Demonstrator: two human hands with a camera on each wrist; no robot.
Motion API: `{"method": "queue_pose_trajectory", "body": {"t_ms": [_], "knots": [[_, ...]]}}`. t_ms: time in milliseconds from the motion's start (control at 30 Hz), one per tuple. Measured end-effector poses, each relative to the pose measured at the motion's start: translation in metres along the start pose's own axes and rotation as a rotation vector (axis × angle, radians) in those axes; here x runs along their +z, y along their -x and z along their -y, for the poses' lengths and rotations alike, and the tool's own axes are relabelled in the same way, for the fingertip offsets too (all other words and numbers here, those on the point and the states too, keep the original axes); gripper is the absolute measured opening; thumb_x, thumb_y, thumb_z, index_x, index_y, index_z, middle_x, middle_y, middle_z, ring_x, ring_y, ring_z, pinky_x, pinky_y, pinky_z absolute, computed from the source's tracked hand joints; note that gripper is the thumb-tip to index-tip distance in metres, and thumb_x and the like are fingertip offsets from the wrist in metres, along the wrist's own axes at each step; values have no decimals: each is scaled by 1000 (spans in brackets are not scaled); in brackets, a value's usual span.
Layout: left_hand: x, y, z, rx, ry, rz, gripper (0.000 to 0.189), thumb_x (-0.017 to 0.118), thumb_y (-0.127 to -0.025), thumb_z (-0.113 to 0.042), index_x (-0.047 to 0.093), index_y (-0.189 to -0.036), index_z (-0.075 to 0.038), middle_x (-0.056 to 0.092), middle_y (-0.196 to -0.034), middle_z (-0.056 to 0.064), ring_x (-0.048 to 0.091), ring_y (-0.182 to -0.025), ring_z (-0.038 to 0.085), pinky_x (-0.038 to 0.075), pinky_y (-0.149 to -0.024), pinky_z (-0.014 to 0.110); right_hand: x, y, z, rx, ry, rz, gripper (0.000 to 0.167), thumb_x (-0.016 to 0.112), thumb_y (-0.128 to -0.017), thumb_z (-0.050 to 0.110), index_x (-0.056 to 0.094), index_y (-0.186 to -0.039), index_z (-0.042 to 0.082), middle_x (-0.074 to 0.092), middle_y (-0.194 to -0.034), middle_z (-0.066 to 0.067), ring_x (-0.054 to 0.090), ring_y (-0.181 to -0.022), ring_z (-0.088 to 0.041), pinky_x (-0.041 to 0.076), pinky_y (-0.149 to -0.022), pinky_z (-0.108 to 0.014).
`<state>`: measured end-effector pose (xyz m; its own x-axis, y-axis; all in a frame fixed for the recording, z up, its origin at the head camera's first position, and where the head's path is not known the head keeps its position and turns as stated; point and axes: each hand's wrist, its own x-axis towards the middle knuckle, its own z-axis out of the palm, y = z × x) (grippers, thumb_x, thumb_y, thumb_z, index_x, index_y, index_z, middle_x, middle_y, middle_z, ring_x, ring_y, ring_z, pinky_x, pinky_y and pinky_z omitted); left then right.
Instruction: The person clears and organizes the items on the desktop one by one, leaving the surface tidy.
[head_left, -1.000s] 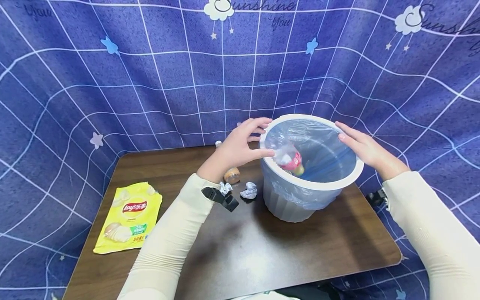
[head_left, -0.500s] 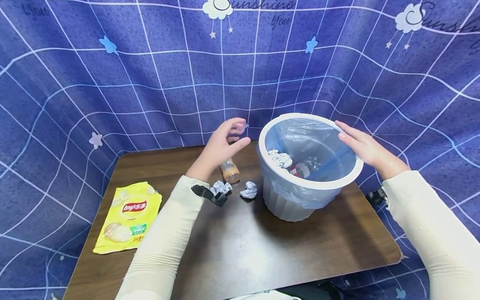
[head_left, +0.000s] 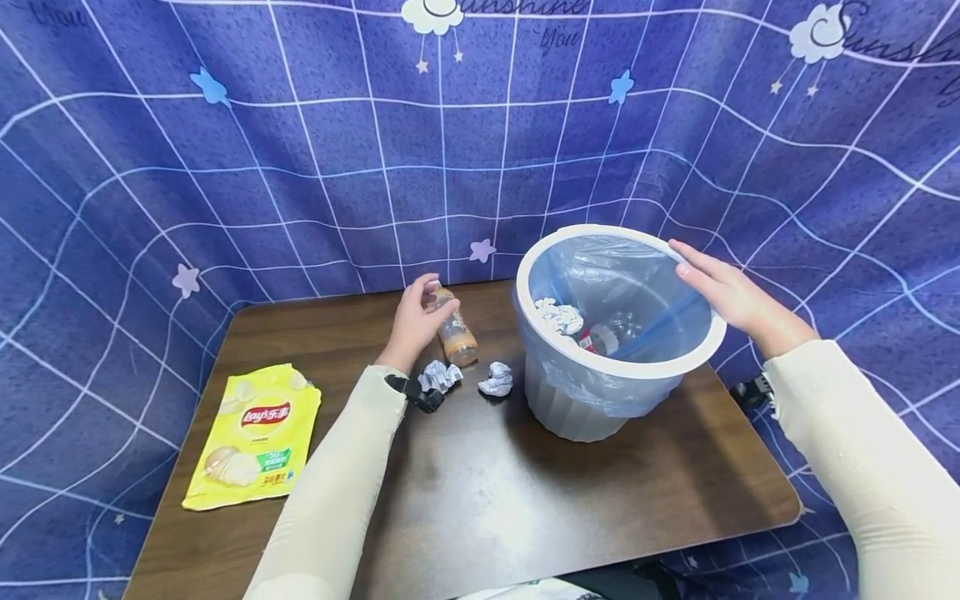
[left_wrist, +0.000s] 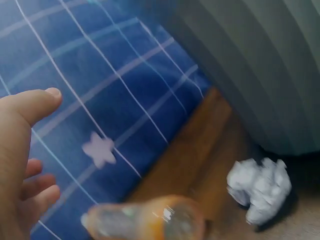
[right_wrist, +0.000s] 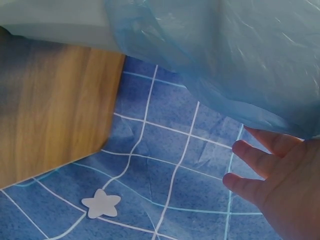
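Note:
My left hand point(head_left: 414, 321) is at the upper end of a small clear plastic bottle point(head_left: 456, 333) with an orange label, lying on the table. In the left wrist view the thumb and fingers of the left hand point(left_wrist: 25, 155) are spread apart, with the bottle point(left_wrist: 145, 220) below and to the right. The straight fingers of my right hand point(head_left: 731, 296) rest against the right rim of a bin point(head_left: 577, 417) lined with a clear bag. In the right wrist view the right hand point(right_wrist: 285, 185) is beside the bluish liner point(right_wrist: 240, 65).
Two crumpled paper balls, one point(head_left: 438, 377) by the left wrist and another point(head_left: 496, 380) by the bin, lie on the table point(head_left: 450, 517). Inside the bin are crumpled paper point(head_left: 558, 317) and a red-labelled clear bottle point(head_left: 600, 340). A yellow chip bag point(head_left: 255, 437) lies left. A blue curtain point(head_left: 337, 167) hangs behind.
A red-labelled bottle has dropped from my left hand into the bin. The left hand has moved left and down from the rim to the orange-labelled bottle; the right hand has stayed put.

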<state>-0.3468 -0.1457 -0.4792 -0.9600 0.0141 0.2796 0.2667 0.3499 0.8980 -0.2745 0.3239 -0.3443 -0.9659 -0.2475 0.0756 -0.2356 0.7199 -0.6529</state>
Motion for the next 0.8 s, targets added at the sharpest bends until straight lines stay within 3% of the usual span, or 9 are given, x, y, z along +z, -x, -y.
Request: {"method": "queue_pose_trajectory", "body": {"t_ms": [200,333,567,800], "knots": [[17,5,39,-96,-91,1,73,80,-85,-21,46,-149,-11,46,-136,31,49,-122,44,44,-103,52,-1,0,1,-5,5,-8,62,38,-108,40,25,-161,12,24,-164,-21,20,-150,-45,15,-120,-60],[27,10,56,-157,-111,23,82,82,-84,-24,40,-153,-12,41,-140,33,44,-128,44,41,-108,51,-2,-1,1,-9,7,-8,62,38,-108,41,25,-161,12,24,-164,-21,21,-149,-45,14,-120,-60],[41,20,68,-227,-153,45,98,87,-77,-34,34,-156,-13,42,-140,30,43,-128,41,40,-109,51,-2,1,0,-8,5,-17,61,38,-108,40,26,-161,12,25,-163,-21,22,-149,-45,15,-120,-59],[42,22,75,-260,-188,96,92,82,-82,-33,33,-155,-5,47,-141,30,48,-129,42,40,-110,50,0,2,-1,-21,4,-23,60,39,-108,39,27,-160,11,27,-162,-22,24,-148,-45,16,-120,-57]]}}
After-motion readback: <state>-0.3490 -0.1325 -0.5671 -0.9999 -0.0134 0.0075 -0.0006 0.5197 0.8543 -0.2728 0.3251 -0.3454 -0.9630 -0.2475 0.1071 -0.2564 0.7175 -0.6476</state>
